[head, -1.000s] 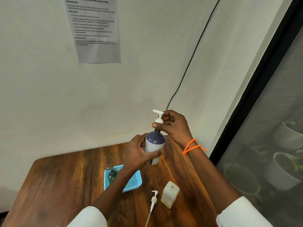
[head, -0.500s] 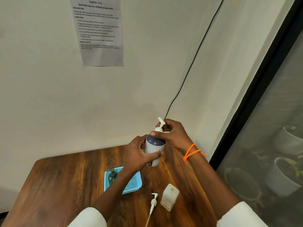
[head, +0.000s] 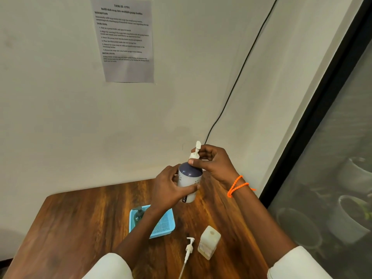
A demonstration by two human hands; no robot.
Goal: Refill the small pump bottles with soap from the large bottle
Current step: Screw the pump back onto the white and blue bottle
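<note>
I hold a white pump bottle with a dark blue shoulder [head: 189, 179] upright in the air above the wooden table [head: 84, 224]. My left hand [head: 169, 188] grips its body. My right hand [head: 213, 162] pinches the white pump head [head: 195, 153] at its collar. A squarish pale bottle without a pump [head: 209, 242] stands on the table near me. A loose white pump with its tube [head: 189, 249] lies to its left. A small dark green pump bottle [head: 138, 215] stands in the blue tray [head: 163, 224].
The table sits against a pale wall with a printed sheet [head: 124, 39] and a black cable [head: 239, 71]. A dark-framed glass pane [head: 332, 158] runs along the right, with pots behind it.
My right hand has turned the pump head, so its nozzle swung from pointing left to pointing away. The view has tilted slightly, and the bottle stays in my left hand.
</note>
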